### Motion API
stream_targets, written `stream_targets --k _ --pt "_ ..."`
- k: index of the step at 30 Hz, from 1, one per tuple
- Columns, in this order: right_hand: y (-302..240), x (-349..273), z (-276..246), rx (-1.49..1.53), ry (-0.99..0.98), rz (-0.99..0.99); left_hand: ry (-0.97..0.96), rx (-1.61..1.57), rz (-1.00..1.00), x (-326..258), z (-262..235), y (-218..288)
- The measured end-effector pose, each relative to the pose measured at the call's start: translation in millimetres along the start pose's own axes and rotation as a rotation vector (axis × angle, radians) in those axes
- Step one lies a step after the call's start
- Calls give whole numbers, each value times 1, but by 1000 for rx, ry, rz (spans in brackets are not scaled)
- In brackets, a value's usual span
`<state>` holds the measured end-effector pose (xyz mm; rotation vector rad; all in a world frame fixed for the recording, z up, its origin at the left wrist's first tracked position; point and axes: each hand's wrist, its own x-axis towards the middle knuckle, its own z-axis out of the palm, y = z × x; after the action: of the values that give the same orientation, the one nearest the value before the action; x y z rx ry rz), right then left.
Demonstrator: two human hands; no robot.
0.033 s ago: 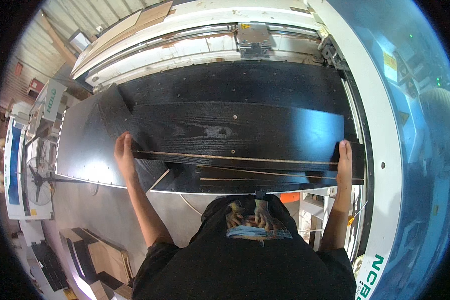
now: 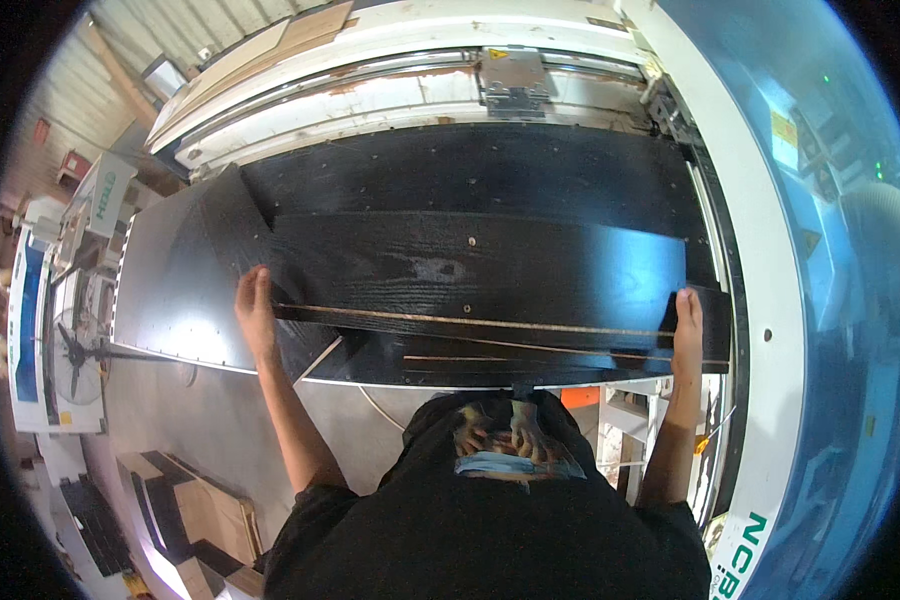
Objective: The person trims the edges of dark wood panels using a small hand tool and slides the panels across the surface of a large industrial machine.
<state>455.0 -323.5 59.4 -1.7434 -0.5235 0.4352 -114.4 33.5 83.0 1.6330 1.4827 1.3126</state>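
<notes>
Between my two hands is a long black wood-grain board (image 2: 530, 270), with a raw brown near edge and small fittings or holes in its face. My left hand (image 2: 257, 312) grips its left end, thumb upward. At the right end, my right hand (image 2: 687, 325) is closed on the board, its fingers partly hidden behind the edge. Under and beside it lie other black panels, one set aslant (image 2: 232, 215) at the left. Several narrow dark strips (image 2: 560, 364) with brown edges lie along the near side, partly below the board.
The black machine bed (image 2: 470, 165) stretches behind the board. A metal carriage (image 2: 513, 80) sits on the rail at the back. To the right stands a white machine frame (image 2: 770, 300) with a blue cover. A fan (image 2: 78, 355) and stacked boards (image 2: 195, 510) are at the left.
The board and both hands have come slightly nearer to me. Both hands keep their hold on its ends.
</notes>
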Motion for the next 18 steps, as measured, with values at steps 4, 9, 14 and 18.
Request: stream_targets --k 4,9,14,18 --pt "17 -28 11 -42 -90 112 7 184 -125 -15 -11 -38" --pt "37 -55 33 -100 31 206 34 372 -200 -26 -19 -37" --pt "53 -62 78 42 21 317 -35 503 88 -18 -18 -56" --pt "62 -91 153 162 -3 355 -41 516 123 -40 2 -40"
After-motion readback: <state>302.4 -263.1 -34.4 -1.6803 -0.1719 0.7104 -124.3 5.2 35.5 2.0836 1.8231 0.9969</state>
